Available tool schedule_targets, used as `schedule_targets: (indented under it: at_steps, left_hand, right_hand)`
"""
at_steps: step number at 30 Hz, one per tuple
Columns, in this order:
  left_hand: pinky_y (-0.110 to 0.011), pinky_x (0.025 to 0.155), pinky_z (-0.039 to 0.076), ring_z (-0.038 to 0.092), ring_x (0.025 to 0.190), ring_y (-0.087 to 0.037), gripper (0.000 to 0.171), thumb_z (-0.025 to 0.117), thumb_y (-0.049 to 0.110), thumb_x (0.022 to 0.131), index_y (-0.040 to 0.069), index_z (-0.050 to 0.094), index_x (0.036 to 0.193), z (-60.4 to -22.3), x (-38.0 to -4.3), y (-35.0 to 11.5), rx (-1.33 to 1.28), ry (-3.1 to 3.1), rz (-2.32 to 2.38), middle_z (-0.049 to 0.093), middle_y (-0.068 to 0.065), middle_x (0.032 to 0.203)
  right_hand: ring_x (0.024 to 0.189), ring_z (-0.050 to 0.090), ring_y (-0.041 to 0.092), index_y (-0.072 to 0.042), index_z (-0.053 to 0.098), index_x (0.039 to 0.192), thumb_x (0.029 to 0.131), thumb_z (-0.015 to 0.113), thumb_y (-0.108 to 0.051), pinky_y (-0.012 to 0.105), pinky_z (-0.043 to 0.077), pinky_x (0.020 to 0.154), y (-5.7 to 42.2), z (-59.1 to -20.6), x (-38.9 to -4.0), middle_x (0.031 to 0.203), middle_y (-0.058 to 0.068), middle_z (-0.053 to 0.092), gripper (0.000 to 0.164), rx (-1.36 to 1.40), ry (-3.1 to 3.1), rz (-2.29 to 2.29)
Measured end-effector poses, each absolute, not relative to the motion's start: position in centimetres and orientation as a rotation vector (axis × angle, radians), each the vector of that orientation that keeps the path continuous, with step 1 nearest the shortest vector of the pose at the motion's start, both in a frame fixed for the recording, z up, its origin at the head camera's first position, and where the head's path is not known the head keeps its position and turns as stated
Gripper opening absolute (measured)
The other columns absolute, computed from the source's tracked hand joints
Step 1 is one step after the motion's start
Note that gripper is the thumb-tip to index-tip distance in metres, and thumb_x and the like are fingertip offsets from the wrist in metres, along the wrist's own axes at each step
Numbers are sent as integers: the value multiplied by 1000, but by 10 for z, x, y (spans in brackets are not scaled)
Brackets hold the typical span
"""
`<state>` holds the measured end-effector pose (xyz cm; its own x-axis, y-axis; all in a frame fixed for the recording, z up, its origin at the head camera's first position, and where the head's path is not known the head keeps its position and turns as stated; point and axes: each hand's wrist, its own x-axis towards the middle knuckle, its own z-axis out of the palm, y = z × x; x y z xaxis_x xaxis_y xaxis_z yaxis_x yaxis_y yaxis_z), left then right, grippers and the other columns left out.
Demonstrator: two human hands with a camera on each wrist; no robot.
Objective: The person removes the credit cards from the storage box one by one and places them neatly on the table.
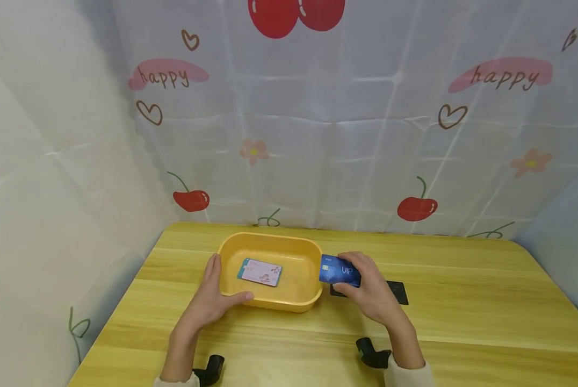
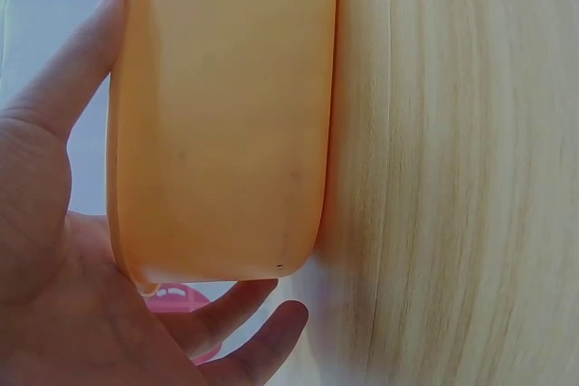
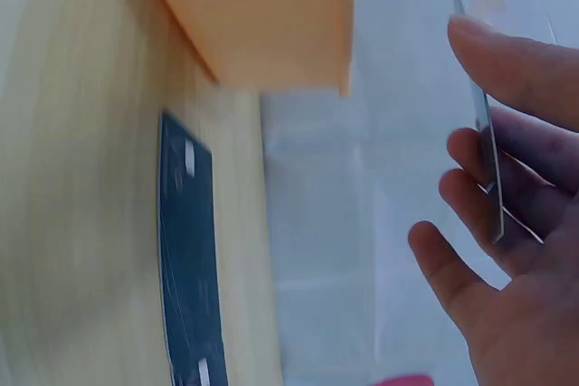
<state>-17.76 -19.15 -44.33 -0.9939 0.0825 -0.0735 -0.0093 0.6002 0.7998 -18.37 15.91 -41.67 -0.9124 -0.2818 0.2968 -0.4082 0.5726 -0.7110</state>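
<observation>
A yellow plastic basin stands on the table. Inside it lies a pale pink card with a teal card edge showing beneath. My left hand holds the basin by its near left corner, thumb on the front rim and fingers along the left side. In the left wrist view, the fingers of the left hand reach around the basin's end wall. My right hand pinches a blue VIP card between thumb and fingers at the basin's right rim. The right wrist view shows this card edge-on, raised above the table.
A black card lies flat on the wooden table, right of the basin and partly hidden under the right hand. Black wrist mounts sit at both sleeves. A printed curtain hangs behind the table.
</observation>
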Motion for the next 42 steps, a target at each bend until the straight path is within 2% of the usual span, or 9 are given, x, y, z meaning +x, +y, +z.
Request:
schedule_targets:
  at_steps: [7, 12, 24, 30, 37, 42]
  left_hand:
    - [-53, 116, 11, 0, 148, -37, 128, 82, 45, 78, -1, -9, 155, -443, -177, -191, 62, 2713, 1370, -11, -20, 162]
    - [-52, 116, 11, 0, 148, -37, 127, 82, 44, 79, -2, -8, 155, -441, -177, -190, 58, 2712, 1365, -11, -20, 162]
    - [-53, 116, 12, 2, 148, -39, 127, 80, 47, 80, 0, -10, 156, -444, -178, -188, 73, 2722, 1347, -12, -20, 162]
    - [-55, 115, 12, 0, 148, -39, 127, 81, 47, 80, 0, -10, 155, -441, -173, -194, 49, 2727, 1325, -12, -21, 162]
    - [-55, 116, 11, -1, 148, -38, 128, 81, 47, 79, 0, -10, 155, -441, -175, -193, 61, 2715, 1337, -12, -21, 162]
    - [-55, 116, 11, 0, 148, -39, 128, 81, 47, 79, 0, -10, 155, -442, -177, -192, 55, 2719, 1335, -12, -20, 162]
  right_hand:
    - [116, 53, 38, 3, 57, 133, 84, 78, -5, 58, 45, 95, 181, -418, -184, 130, 18, 55, 54, 556, -2713, 1173]
    - [119, 51, 40, 6, 56, 133, 85, 77, -6, 59, 43, 96, 196, -421, -183, 131, 20, 54, 54, 525, -2765, 1126]
    - [115, 49, 40, 2, 58, 130, 85, 78, -10, 59, 45, 90, 248, -420, -181, 127, 21, 55, 51, 517, -2825, 1051]
    - [116, 49, 45, 4, 57, 130, 85, 78, -13, 61, 45, 90, 278, -434, -178, 127, 24, 56, 53, 506, -2927, 1020]
    - [109, 53, 39, 6, 55, 131, 86, 77, -15, 47, 49, 82, 315, -450, -175, 128, 26, 54, 54, 451, -2954, 1109]
    - [110, 51, 42, 6, 53, 132, 86, 78, -17, 54, 46, 85, 320, -454, -175, 131, 29, 51, 57, 404, -2967, 1155]
